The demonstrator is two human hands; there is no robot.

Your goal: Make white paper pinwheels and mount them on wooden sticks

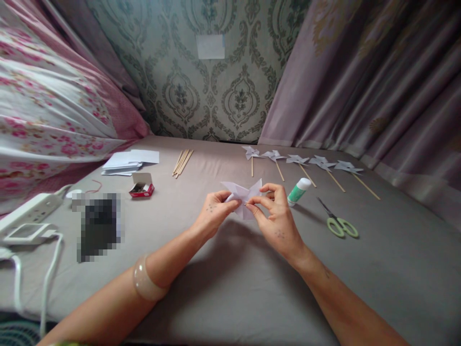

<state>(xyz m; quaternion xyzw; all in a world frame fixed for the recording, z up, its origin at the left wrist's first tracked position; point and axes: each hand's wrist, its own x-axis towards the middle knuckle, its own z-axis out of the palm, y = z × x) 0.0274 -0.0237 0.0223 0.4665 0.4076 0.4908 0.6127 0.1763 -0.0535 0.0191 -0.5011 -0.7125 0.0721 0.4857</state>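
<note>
Head camera: above grey cloth (201, 302), the left hand (215, 211) held a white paper pinwheel (245, 193) between closed thumb and fingers; the right hand (278, 222) pinched it near the centre, thumb and forefinger together. A green-and-white glue stick (299, 191) was just beside that hand.

A grey, cloth-covered table (158, 221) bears, far left, a stack of white paper (124, 162) beside a bundle of wooden sticks (182, 163), with a small red box (141, 188) lying open nearer the front. Five white paper pinwheels (297, 159) on sticks lie in a row at far right; before them stand a green-and-white glue stick (298, 193) and, lying flat beside it, green-handled scissors (337, 222). A white power strip (30, 217) and a pixelated dark object (99, 226) occupy the left side.
</note>
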